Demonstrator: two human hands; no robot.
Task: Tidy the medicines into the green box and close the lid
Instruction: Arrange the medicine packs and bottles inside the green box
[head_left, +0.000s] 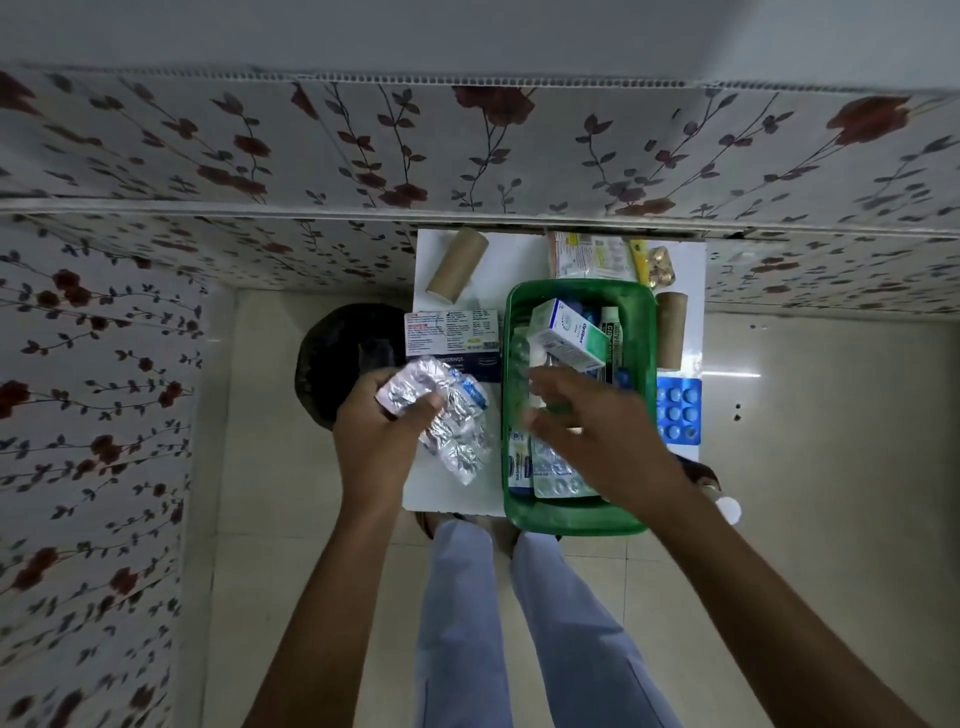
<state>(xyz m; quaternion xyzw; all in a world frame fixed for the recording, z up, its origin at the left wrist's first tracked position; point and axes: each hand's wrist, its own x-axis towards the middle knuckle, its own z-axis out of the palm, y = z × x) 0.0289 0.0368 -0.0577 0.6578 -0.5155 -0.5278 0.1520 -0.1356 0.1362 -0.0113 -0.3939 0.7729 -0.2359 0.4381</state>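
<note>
The green box stands open on a small white table, filled with cartons, a tube and blister strips. My left hand is shut on a bunch of silver blister strips, held just left of the box. My right hand hovers over the middle of the box with fingers spread; it looks blurred and seems to hold nothing. A white and green carton lies on top inside the box. No lid is visible.
On the table lie a blue tablet strip to the right, two cardboard rolls, a dressings box, a leaflet packet and gold tablets. A dark bin stands on the floor to the left. Floral walls enclose the area.
</note>
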